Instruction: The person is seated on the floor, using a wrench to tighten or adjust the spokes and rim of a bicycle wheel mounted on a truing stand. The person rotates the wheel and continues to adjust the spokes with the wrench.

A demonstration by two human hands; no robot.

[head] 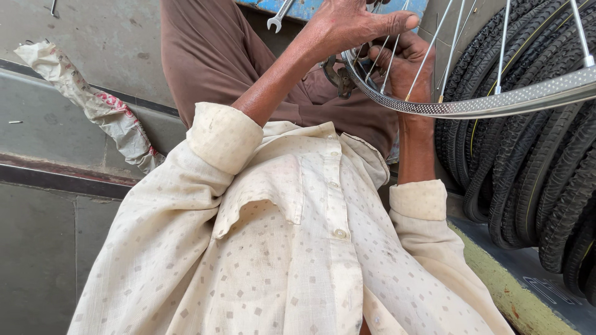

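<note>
The left hand (347, 25) lies curled over the near edge of a bicycle wheel rim (496, 102), fingers bent around the metal with the thumb stretched out flat toward the right, while the right hand (406, 65) closes around the rim and spokes (428, 46) from beneath, just beside the left. The rim sits at the top right above the brown-trousered lap (217, 56), its visible arc sweeping from the hands out to the right edge and rising slightly there, the spokes fanning upward out of view. A stack of black tyres (534, 174) stands behind the rim on the right, a spanner (279, 17) lies near the top edge, and crumpled paper (93, 102) rests on the grey floor at left.
</note>
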